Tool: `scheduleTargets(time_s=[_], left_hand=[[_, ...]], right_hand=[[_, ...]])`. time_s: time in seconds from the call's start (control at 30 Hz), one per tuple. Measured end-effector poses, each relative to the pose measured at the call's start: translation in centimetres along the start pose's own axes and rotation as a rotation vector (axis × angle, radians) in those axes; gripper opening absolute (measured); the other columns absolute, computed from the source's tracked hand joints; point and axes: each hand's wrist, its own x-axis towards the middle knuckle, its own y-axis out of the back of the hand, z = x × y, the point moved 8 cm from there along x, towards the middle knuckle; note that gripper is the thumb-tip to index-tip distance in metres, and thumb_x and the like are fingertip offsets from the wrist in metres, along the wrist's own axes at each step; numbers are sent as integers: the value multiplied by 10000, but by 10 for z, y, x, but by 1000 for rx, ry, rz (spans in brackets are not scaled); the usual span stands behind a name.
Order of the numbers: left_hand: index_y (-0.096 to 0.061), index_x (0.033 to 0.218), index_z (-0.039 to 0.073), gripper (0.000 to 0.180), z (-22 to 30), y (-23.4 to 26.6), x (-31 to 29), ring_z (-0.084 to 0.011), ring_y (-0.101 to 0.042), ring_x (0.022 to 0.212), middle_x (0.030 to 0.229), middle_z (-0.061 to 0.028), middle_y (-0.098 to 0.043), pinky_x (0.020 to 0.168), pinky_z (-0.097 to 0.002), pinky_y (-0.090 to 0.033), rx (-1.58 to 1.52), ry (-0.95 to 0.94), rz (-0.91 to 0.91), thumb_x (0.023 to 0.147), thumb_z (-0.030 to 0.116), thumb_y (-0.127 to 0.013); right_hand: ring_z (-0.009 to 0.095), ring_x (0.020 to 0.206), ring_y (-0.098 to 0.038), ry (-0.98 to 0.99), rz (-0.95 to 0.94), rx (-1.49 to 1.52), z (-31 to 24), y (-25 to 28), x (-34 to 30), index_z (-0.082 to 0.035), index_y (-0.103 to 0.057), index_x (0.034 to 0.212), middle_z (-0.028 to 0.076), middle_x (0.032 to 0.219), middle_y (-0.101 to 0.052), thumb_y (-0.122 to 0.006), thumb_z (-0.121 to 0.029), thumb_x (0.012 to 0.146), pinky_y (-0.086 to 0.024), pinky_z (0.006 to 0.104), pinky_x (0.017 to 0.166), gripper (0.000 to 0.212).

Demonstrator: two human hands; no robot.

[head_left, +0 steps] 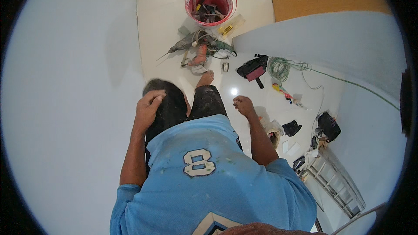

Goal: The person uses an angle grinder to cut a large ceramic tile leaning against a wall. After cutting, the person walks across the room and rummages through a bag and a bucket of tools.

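Note:
My left hand (pixel 149 105) is held over my dark shorts (pixel 167 106) by the left knee, fingers curled in and the thumb against them. I see nothing in it. Out to the right side, my right hand (pixel 244 105) hangs above the floor with its fingers loosely curled and no object showing. Ahead of my bare foot (pixel 206 78) lie a grey drill (pixel 185 42) with a long bit and an orange-red power tool (pixel 200 55). A small roll of tape (pixel 225 66) is near them. Both hands are apart from these things.
A red-rimmed bucket (pixel 233 1) of hand tools stands ahead. A black and maroon bag (pixel 254 69), a coiled green hose (pixel 278 68) and a tube (pixel 282 90) lie to the right. Farther right are a black bag (pixel 328 126) and a ladder (pixel 337 178). A pale wall (pixel 65 104) rises left.

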Motion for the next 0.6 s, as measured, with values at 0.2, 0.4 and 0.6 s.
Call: scheduleTargets(time_s=[0.2, 0.4, 0.6], left_hand=[[-758, 1144, 16, 191, 99, -14, 113, -224, -684, 1188, 1299, -120, -742, 1051, -370, -520, 50, -180, -242, 1050, 136, -643], [-761, 1126, 16, 207, 72, -24, 252, -261, -722, 1101, 1200, -143, -763, 991, -401, -548, 197, -70, -403, 1026, 174, -672], [-735, 1127, 5, 193, -11, -70, 434, -373, -712, 1132, 1197, -188, -737, 992, -444, -568, 485, -149, -841, 1011, 151, -683]], right_hand=[[298, 768, -741, 35, 152, -75, -82, 39, 57, -11, -742, 984, 163, 833, -750, -663, -262, 934, -593, 430, 788, 268], [400, 929, -732, 171, 244, -247, -216, 54, 192, 3, -725, 1015, 226, 973, -749, -671, -319, 949, -562, 486, 868, 333], [463, 1060, -712, 21, 468, -98, -304, 66, 443, -28, -735, 1077, 273, 1094, -742, -629, -294, 953, -553, 519, 924, 312]])
